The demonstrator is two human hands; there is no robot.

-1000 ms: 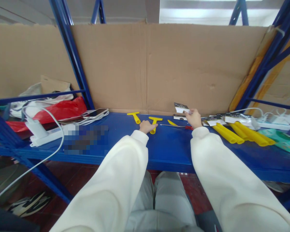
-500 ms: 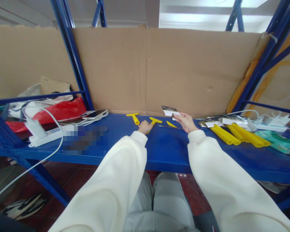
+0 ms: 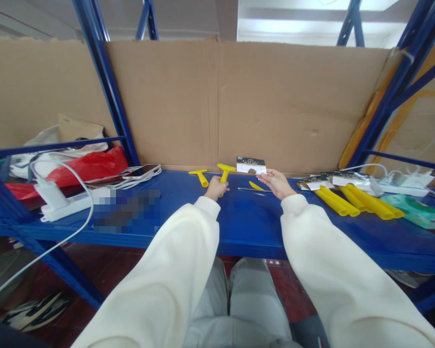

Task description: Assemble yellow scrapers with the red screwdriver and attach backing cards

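Note:
My left hand point(image 3: 213, 187) is closed around the stem of a yellow T-shaped tool point(image 3: 225, 171), held with its crossbar up. To its left, a second yellow T-shaped piece point(image 3: 202, 178) lies on the blue shelf point(image 3: 250, 227). My right hand point(image 3: 276, 183) pinches the edge of a black-and-white printed card point(image 3: 251, 166) with a cutout at its bottom, raised facing me. Below the card lie a small pointed yellow piece point(image 3: 255, 185) and a thin metallic strip, close to my right fingers.
Several yellow tubes point(image 3: 366, 200) with carded packets point(image 3: 313, 182) lie at the right, beside a green-and-white soft pack point(image 3: 420, 210). At the left are a phone point(image 3: 143, 171), a power strip point(image 3: 67, 205), cables and a red bag point(image 3: 94, 166). Cardboard point(image 3: 166, 106) closes the back.
My left hand has lifted the yellow T-shaped tool off the shelf and turned it more upright. The card in my right hand has shifted left and now faces me squarely.

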